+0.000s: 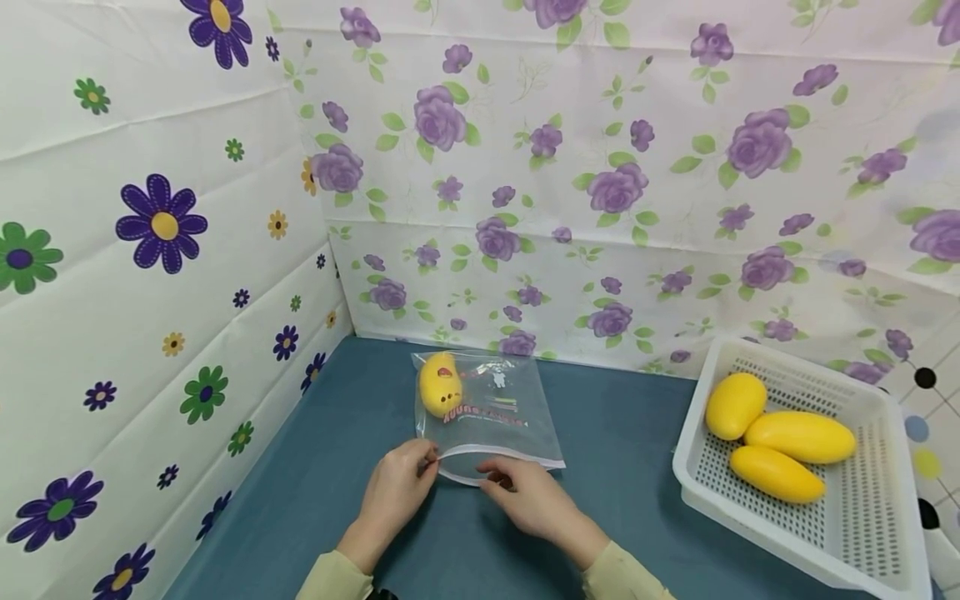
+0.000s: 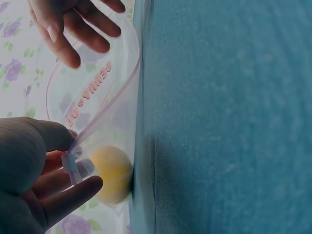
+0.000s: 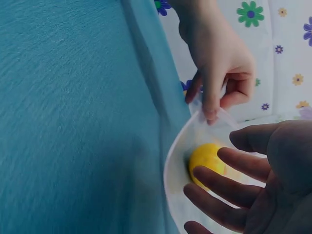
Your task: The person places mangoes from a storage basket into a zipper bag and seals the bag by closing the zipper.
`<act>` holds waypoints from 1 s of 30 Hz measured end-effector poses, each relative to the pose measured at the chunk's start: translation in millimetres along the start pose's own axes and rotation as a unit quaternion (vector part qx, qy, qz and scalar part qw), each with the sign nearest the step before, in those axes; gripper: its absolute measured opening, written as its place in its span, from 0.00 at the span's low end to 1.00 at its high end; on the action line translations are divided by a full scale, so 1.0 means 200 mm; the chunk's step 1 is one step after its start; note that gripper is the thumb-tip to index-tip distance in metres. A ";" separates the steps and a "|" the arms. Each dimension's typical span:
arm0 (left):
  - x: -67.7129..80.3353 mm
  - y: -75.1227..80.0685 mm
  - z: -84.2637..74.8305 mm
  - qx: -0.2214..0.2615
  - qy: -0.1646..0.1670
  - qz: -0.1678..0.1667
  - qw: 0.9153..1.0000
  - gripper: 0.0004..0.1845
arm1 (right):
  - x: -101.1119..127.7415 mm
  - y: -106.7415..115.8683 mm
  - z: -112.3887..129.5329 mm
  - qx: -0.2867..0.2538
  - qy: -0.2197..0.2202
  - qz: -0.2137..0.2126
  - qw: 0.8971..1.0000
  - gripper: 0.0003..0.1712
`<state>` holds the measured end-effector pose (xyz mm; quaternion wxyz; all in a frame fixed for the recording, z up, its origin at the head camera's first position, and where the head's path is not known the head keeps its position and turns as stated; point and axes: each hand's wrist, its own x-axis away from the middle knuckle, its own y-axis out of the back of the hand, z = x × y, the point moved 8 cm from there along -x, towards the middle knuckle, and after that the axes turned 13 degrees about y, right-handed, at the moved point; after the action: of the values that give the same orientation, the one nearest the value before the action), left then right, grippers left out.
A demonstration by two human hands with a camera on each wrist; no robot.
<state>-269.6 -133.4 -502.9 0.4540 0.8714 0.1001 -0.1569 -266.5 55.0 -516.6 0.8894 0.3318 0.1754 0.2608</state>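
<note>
Left hand (image 1: 401,475) pinches clear bag (image 1: 495,408) by its mouth

Right hand (image 1: 532,498), fingers loosely spread, grips nothing beside the opening. The bag lies near the back edge of the tabletop (image 1: 615,433), one yellow fruit (image 1: 440,386) inside.

Large pink letters (image 2: 92,87) are printed on a clear plastic bag (image 1: 517,433), which lies near the far edge of the tabletop (image 1: 615,450), toward its far left corner. The wording cannot be read with certainty. A smaller line of print (image 2: 71,101) beside them is too tiny to make out.
</note>
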 end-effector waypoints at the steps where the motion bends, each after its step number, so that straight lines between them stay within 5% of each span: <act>1: 0.00 0.00 0.00 -0.001 0.001 0.000 1.000 0.13 | 0.01 0.01 0.00 -0.001 -0.003 0.003 1.000 0.17; 13: 0.00 0.00 0.03 -0.008 -0.002 0.024 1.000 0.09 | 0.13 0.15 -0.03 -0.009 -0.009 -0.007 1.000 0.19; 30: 0.01 0.02 0.04 -0.035 0.005 0.005 0.999 0.09 | 0.28 0.40 -0.09 0.018 -0.043 -0.044 0.998 0.20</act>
<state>-268.9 -141.5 -504.7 0.4847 0.8561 0.1037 -0.1465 -257.8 147.8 -482.2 0.9007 0.3508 0.1561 0.2034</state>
